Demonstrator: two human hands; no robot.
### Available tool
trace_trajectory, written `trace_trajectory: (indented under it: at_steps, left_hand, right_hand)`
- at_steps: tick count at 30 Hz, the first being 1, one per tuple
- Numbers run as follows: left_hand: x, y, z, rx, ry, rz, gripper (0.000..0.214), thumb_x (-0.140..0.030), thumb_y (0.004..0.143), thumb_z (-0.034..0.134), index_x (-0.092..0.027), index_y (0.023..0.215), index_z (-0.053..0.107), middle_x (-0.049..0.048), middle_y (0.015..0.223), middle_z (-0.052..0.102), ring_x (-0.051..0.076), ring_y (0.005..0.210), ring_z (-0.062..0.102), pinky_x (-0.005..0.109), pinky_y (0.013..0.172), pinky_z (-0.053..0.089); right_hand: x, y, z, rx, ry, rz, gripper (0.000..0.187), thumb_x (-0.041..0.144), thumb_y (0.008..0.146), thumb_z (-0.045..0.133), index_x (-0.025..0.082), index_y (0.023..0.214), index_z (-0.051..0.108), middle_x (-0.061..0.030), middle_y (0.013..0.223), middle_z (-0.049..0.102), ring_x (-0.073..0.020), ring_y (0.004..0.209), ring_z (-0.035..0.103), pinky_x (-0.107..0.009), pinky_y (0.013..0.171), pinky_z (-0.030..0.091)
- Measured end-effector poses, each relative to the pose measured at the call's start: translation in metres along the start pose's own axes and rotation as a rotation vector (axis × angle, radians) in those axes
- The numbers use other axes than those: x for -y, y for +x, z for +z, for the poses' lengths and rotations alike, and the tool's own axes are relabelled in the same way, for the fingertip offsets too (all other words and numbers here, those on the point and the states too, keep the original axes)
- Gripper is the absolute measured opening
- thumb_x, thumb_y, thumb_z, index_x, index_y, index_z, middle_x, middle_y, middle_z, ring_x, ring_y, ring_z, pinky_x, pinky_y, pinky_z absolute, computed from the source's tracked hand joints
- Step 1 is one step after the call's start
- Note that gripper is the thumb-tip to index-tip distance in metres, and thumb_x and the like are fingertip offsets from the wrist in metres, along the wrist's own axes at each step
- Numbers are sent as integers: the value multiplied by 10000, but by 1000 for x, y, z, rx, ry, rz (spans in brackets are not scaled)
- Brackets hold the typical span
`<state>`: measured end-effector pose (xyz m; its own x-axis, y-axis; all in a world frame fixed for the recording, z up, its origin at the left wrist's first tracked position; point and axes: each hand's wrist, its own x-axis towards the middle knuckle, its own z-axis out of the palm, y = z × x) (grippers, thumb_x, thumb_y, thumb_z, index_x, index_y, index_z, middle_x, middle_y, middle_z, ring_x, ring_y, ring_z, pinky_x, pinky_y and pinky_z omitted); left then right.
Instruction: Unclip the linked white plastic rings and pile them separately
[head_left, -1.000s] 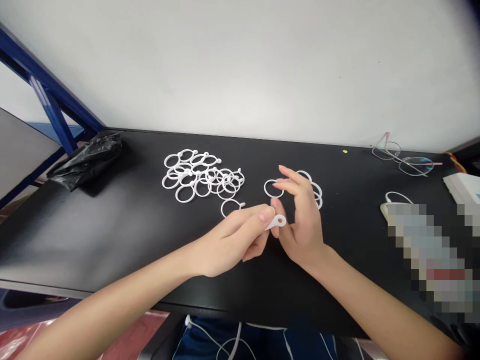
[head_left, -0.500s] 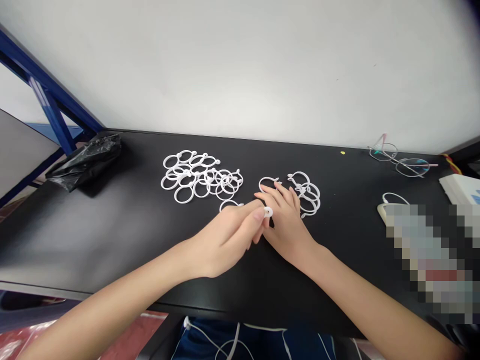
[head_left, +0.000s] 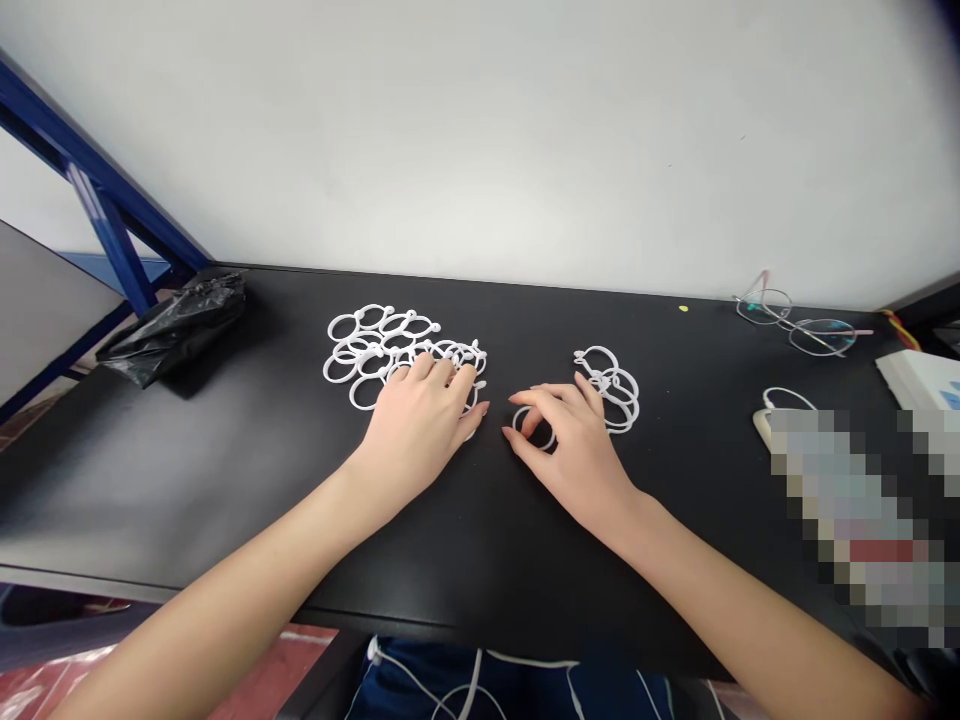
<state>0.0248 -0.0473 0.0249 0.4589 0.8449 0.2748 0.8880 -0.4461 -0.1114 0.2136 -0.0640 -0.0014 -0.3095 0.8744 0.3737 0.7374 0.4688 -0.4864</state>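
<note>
My left hand (head_left: pixel 420 415) lies palm down over the right end of a pile of white curtain rings (head_left: pixel 365 392), its thumb held apart. Its fingertips reach in among the rings, and the palm hides part of the pile. My right hand (head_left: pixel 574 440) rests on the table with thumb and index finger curved apart. Between them a single curtain ring (head_left: pixel 534 447) lies flat, partly covered by the fingers. Just beyond that hand is a smaller cluster of curtain rings (head_left: pixel 626 400), overlapping one another, each with a small eyelet.
The black table (head_left: pixel 247 480) meets a pale wall. A crumpled black plastic bag (head_left: pixel 176 325) lies at the far left beside a blue metal frame (head_left: pixel 112 230). To the right are eyeglasses (head_left: pixel 823 338), a blurred-out object (head_left: pixel 847 500) and a white box (head_left: pixel 919 375).
My left hand has let go of the small white eyelet piece it pinched beside my right hand and moved left onto the pile. My right hand's fingers have opened around a ring.
</note>
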Motion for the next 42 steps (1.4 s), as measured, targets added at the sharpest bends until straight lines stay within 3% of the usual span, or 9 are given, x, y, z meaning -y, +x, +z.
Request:
trace_trajectory:
  at_steps: [7,14,18,25,28,31,35,38,42]
  left_hand:
    - [4,2,3,-31,-11,-49,213,-348,937,572,-142,949,624,91,867,653,263,829,595,345,674,433]
    - [3,4,2,-188,-118,12,177,-279,954,518,-140,954,626,80,887,650,234,807,572,331,666,435]
    - [-5,3,1,-214,-215,98,162,-192,951,472,-152,887,615,62,840,643,205,771,560,325,688,436]
    - [-15,-2,7,-158,-254,160,142,-175,947,459,-161,896,590,55,838,636,219,810,586,350,708,453]
    - [-16,-2,7,-227,-349,143,137,-169,940,483,-154,1044,570,91,1005,647,228,903,608,370,772,496]
    - [-17,-3,4,-312,-465,149,261,-178,938,513,-142,1196,500,152,1208,589,252,1072,597,392,878,524]
    - [-17,-6,2,-301,-661,214,413,-264,956,528,-139,1327,396,195,1340,509,265,1210,541,371,907,546]
    - [-15,-7,5,-338,-788,258,476,-350,975,510,-149,1378,356,183,1296,525,226,1085,593,335,827,568]
    - [-12,-7,6,-451,-764,223,509,-461,957,530,-187,1367,403,105,1099,580,156,803,595,307,719,559]
  right_hand:
    - [-1,1,-2,4,62,-37,166,97,835,661,210,945,611,21,748,664,-189,786,638,-523,1051,416]
    - [0,0,1,45,189,-54,206,151,832,695,202,1016,616,-75,1148,679,-237,1007,660,-402,879,546]
    - [0,-1,1,52,221,-55,209,75,863,596,204,1025,628,-67,1114,677,-221,1016,665,-383,897,555]
    - [3,3,-4,-120,209,-53,192,58,868,540,213,936,632,-52,967,676,-194,865,677,-341,776,587]
    - [5,4,-6,-275,216,-112,172,74,876,563,223,918,638,-46,937,691,-196,866,687,-354,785,590]
    - [7,3,-9,-422,253,-209,184,71,855,617,236,930,650,-39,914,713,-203,844,704,-364,740,608]
    - [10,-2,-15,-554,245,-339,279,19,790,695,239,956,651,-44,916,731,-201,799,719,-344,643,623]
    - [14,-5,-21,-563,249,-383,310,7,779,708,243,966,634,-47,928,732,-197,768,727,-333,598,632]
    - [19,-7,-27,-514,253,-398,291,23,800,694,260,948,613,-48,963,736,-199,766,737,-328,571,644]
